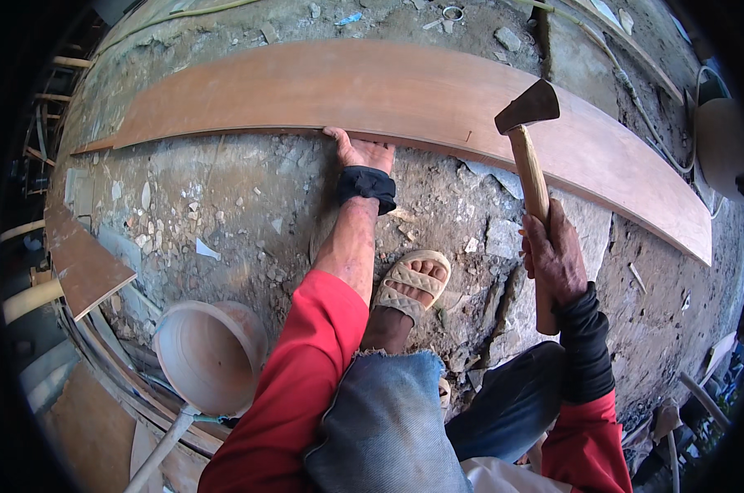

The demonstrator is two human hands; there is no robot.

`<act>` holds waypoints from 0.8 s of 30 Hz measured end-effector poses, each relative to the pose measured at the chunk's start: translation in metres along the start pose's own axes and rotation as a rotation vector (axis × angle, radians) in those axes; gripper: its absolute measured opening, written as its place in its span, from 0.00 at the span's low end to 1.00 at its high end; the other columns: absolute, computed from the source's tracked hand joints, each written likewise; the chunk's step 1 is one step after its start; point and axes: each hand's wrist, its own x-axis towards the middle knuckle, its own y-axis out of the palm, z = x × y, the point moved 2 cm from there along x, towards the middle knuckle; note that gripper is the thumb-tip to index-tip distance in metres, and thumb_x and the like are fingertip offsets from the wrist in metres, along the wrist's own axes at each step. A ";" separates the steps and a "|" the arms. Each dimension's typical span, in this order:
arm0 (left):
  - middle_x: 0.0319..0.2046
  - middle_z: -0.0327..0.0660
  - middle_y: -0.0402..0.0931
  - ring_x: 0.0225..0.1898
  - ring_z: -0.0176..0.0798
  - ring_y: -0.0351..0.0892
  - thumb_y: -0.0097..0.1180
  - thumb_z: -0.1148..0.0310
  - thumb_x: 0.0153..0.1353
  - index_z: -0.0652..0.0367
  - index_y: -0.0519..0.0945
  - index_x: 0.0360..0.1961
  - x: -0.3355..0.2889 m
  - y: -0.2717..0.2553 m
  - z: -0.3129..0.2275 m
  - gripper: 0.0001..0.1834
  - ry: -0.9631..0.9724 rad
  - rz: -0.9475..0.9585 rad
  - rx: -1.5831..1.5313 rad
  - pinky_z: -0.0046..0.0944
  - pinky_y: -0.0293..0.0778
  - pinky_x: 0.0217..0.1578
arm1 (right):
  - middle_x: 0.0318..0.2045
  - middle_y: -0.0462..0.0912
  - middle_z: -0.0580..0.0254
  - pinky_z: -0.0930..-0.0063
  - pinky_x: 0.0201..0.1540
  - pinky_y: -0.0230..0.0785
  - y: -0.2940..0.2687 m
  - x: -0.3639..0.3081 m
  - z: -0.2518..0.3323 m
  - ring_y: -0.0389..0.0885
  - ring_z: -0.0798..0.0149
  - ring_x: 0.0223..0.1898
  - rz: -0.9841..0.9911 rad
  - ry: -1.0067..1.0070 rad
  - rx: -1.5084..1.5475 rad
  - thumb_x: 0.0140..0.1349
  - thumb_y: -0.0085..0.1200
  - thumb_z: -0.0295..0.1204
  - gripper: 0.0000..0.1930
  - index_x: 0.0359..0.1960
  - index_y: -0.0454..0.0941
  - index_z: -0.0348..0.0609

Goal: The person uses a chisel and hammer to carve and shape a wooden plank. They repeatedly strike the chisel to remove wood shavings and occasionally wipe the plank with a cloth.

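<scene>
A long reddish-brown plywood board stretches across the ground in front of me, with a wooden strip along its near edge. My left hand is palm up at that edge, thumb against it and fingertips hidden beneath the board. In my right hand is a hatchet, gripped around its wooden handle. Its dark metal head is raised above the board's right part. A thin nail stands up from the board near its front edge, left of the hatchet head.
A pale plastic bucket stands at the lower left, near a smaller brown board piece. My sandalled foot rests on rubble-strewn ground. A hose runs along the right, towards a rounded pale container.
</scene>
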 end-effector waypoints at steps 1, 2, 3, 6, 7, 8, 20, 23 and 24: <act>0.82 0.46 0.41 0.81 0.51 0.43 0.69 0.19 0.37 0.50 0.45 0.81 0.000 0.001 0.001 0.78 0.023 -0.002 0.041 0.66 0.44 0.78 | 0.24 0.80 0.49 0.53 0.25 0.72 0.000 -0.001 -0.001 0.80 0.51 0.19 0.027 0.039 0.053 0.76 0.51 0.35 0.12 0.45 0.67 0.39; 0.82 0.46 0.40 0.81 0.52 0.42 0.68 0.19 0.36 0.51 0.45 0.81 0.002 0.001 0.002 0.79 0.016 -0.039 0.032 0.66 0.42 0.78 | 0.24 0.80 0.49 0.53 0.25 0.72 0.000 -0.001 -0.001 0.80 0.52 0.19 0.020 0.038 0.050 0.76 0.51 0.35 0.12 0.45 0.67 0.39; 0.82 0.47 0.39 0.81 0.52 0.41 0.68 0.18 0.35 0.53 0.44 0.81 0.003 0.000 0.003 0.81 0.015 -0.087 0.021 0.65 0.41 0.78 | 0.24 0.80 0.49 0.53 0.24 0.72 0.001 -0.001 0.000 0.80 0.53 0.19 0.018 0.028 0.051 0.76 0.51 0.35 0.11 0.44 0.67 0.39; 0.82 0.48 0.37 0.82 0.53 0.38 0.67 0.15 0.33 0.56 0.43 0.81 0.007 -0.004 0.005 0.84 -0.005 -0.162 0.048 0.65 0.35 0.79 | 0.23 0.79 0.49 0.53 0.23 0.73 0.005 0.001 0.002 0.81 0.50 0.20 -0.018 -0.055 -0.015 0.75 0.52 0.34 0.11 0.47 0.68 0.40; 0.82 0.49 0.37 0.82 0.54 0.37 0.66 0.15 0.32 0.58 0.42 0.81 0.008 -0.006 0.005 0.85 -0.016 -0.215 0.050 0.65 0.33 0.79 | 0.22 0.79 0.48 0.53 0.23 0.73 0.006 0.002 0.003 0.82 0.48 0.20 -0.042 -0.075 -0.071 0.75 0.53 0.33 0.11 0.49 0.68 0.40; 0.81 0.49 0.43 0.80 0.55 0.43 0.65 0.15 0.35 0.58 0.48 0.80 0.010 -0.006 0.005 0.80 -0.011 -0.220 0.039 0.65 0.40 0.78 | 0.24 0.79 0.47 0.53 0.24 0.74 0.008 0.002 0.004 0.83 0.46 0.22 -0.056 -0.176 -0.153 0.74 0.53 0.33 0.12 0.51 0.68 0.41; 0.78 0.50 0.54 0.77 0.57 0.53 0.60 0.15 0.40 0.56 0.58 0.77 0.010 -0.008 0.003 0.73 0.016 -0.195 0.063 0.67 0.51 0.75 | 0.36 0.77 0.53 0.63 0.29 0.77 -0.023 0.051 -0.016 0.83 0.56 0.30 0.104 -1.154 -1.186 0.67 0.55 0.30 0.27 0.67 0.67 0.39; 0.78 0.50 0.54 0.78 0.57 0.52 0.61 0.15 0.39 0.55 0.57 0.78 0.009 -0.007 0.004 0.73 -0.003 -0.213 0.049 0.66 0.51 0.75 | 0.41 0.80 0.44 0.60 0.32 0.82 -0.023 0.091 -0.016 0.86 0.47 0.34 0.165 -0.896 -1.359 0.69 0.50 0.29 0.26 0.69 0.65 0.40; 0.78 0.49 0.54 0.78 0.57 0.52 0.62 0.15 0.39 0.55 0.57 0.78 0.010 -0.006 0.004 0.73 -0.001 -0.200 0.054 0.66 0.50 0.76 | 0.42 0.80 0.43 0.59 0.32 0.82 -0.017 0.101 -0.015 0.87 0.47 0.34 0.132 -0.945 -1.341 0.70 0.48 0.29 0.26 0.70 0.64 0.39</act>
